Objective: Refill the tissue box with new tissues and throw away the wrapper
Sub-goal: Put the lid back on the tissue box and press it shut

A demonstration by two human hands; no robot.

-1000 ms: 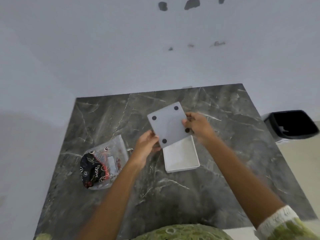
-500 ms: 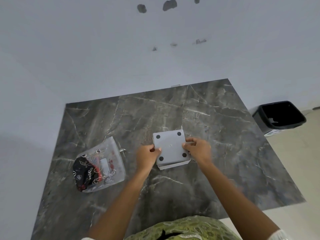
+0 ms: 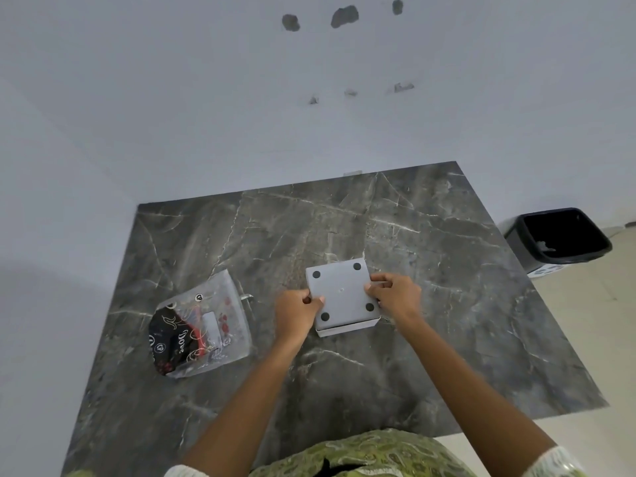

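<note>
A square light-grey tissue box [image 3: 340, 297] lies upside down on the dark marble table [image 3: 447, 304], its base panel with four black round feet facing up and seated on the box body. My left hand [image 3: 297, 313] pinches the panel's left edge. My right hand [image 3: 395, 296] grips its right edge. The tissues inside are hidden. To the left lies the clear plastic wrapper [image 3: 201, 327], crumpled, with a black and red printed part, apart from both hands.
A black waste bin [image 3: 559, 235] with a dark liner stands on the pale floor beyond the table's right edge. A grey wall rises behind the table. My green patterned clothing [image 3: 361, 456] shows at the bottom.
The base panel, held tilted above the open box a second ago, came down onto the box. Both hands still hold its sides.
</note>
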